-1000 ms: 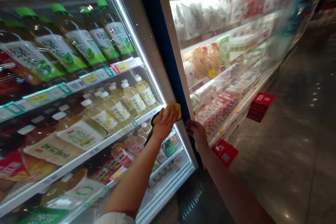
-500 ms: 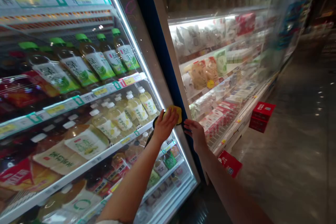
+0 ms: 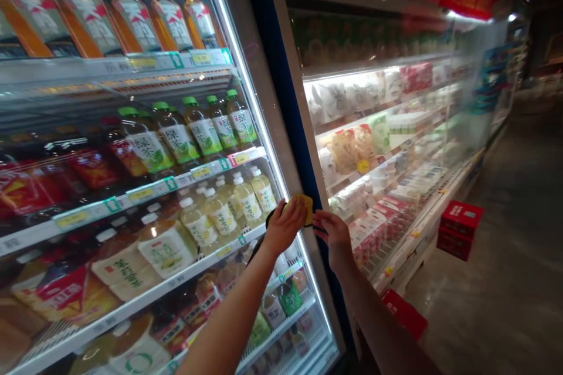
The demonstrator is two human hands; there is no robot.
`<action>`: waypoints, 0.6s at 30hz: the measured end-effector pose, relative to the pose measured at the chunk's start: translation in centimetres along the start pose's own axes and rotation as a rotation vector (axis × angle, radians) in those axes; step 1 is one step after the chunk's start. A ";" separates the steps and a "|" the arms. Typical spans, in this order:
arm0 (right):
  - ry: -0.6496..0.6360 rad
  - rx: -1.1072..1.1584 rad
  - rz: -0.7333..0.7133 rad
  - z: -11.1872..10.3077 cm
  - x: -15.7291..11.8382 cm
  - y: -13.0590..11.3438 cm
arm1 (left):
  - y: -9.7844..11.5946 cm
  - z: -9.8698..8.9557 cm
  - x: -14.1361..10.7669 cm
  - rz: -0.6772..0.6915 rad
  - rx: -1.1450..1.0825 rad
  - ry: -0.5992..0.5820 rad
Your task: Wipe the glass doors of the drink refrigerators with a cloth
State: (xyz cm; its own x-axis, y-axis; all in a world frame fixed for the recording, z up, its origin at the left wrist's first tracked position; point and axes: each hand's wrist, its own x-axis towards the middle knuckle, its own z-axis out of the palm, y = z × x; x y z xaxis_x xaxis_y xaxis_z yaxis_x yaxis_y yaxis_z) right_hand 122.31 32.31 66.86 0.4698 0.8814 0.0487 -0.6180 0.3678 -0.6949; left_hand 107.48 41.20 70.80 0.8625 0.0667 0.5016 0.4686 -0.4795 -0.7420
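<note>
A yellow cloth with a dark edge [image 3: 307, 208] lies pressed against the right edge of the glass cooler door [image 3: 281, 149], beside its bright light strip. Over the cloth is my left hand [image 3: 285, 226], its fingers on the cloth and pointing up and right. Just to the right, my right hand [image 3: 335, 235] has its fingers apart, with nothing seen in them, near the dark blue gap between the two coolers. Behind the glass stand green-capped tea bottles [image 3: 204, 133] and white-capped pale yellow bottles [image 3: 224, 211].
To the right is a second, lit cooler with packaged goods [image 3: 352, 149] on several shelves. Red boxes [image 3: 460, 228] stick out near its lower front, and another red item [image 3: 403, 315] is lower. A grey floor [image 3: 492, 287] runs along the right.
The view has tilted up, so the top shelf's amber bottles now show. Both hands and the cloth appear slightly lower and further right in the picture, the cloth still at the door's edge.
</note>
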 end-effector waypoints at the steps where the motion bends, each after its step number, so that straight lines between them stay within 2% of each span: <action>1: -0.007 -0.008 -0.001 0.1 0.0 -0.1 | -0.9 -0.3 0.3 -0.016 0.010 0.002; 3: -0.016 -0.015 0.001 0.4 0.1 -0.3 | -3.5 -1.5 1.5 -0.098 0.038 0.015; 6: -0.017 -0.005 0.008 0.6 0.0 -0.4 | -7.3 -3.7 2.6 -0.311 0.078 0.074; 8: -0.021 0.003 0.015 0.6 -0.3 -0.3 | -7.7 -4.4 1.8 -0.442 0.106 0.114; 10: -0.020 0.003 0.029 0.4 -0.6 -0.1 | -6.0 -4.2 -0.2 -0.469 0.130 0.122; 11: -0.017 0.003 0.037 0.4 -0.7 -0.1 | -4.7 -3.7 -1.3 -0.406 0.128 0.108; 13: -0.011 0.006 0.045 0.4 -0.8 0.0 | -1.9 -2.7 -3.2 -0.171 0.100 0.078; 15: -0.024 -0.002 0.042 0.5 -0.7 -0.2 | 0.0 -2.0 -4.1 -0.036 0.083 0.054; 16: -0.038 -0.011 0.037 0.7 -0.6 -0.4 | 0.2 -1.9 -4.1 -0.003 0.079 0.043; 18: -0.064 -0.026 0.029 0.9 -0.4 -0.7 | -0.8 -2.4 -3.7 0.000 0.083 0.021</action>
State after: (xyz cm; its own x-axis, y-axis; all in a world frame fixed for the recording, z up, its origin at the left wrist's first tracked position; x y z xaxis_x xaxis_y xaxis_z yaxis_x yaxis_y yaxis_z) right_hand 121.97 31.95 68.00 0.4104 0.9090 0.0732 -0.6137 0.3347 -0.7151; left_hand 103.48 39.24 70.56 0.8587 0.0476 0.5103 0.4835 -0.4055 -0.7758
